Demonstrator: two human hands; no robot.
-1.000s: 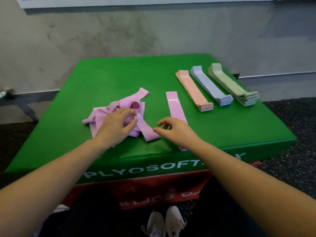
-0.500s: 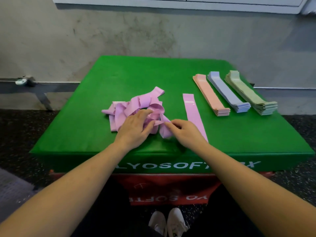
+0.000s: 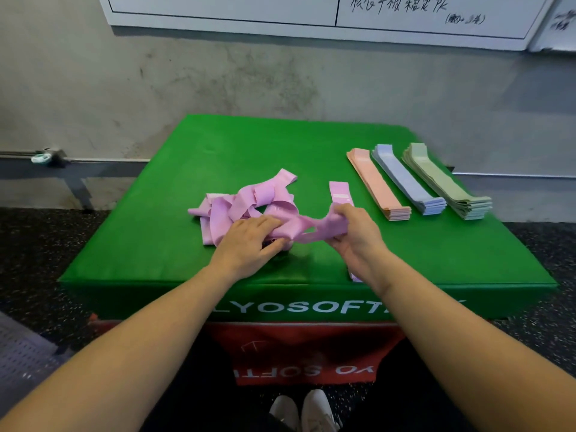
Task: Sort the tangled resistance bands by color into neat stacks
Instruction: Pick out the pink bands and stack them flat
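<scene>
head cam | faces forward-down | close over green box (image 3: 193, 182) | edges seemingly wide-angle warped

Bare grey concrete wall (image 3: 218, 76), stained and scuffed, behind a green padded box (image 3: 237, 157) stacked on a red one (image 3: 305, 353). White board (image 3: 311, 10) with black handwriting mounted high on the wall. Dark speckled rubber floor (image 3: 40, 244). Grey metal rail (image 3: 71, 174) low at left. Perforated grey panel (image 3: 21, 353) at bottom left. Soft, even indoor light.
</scene>
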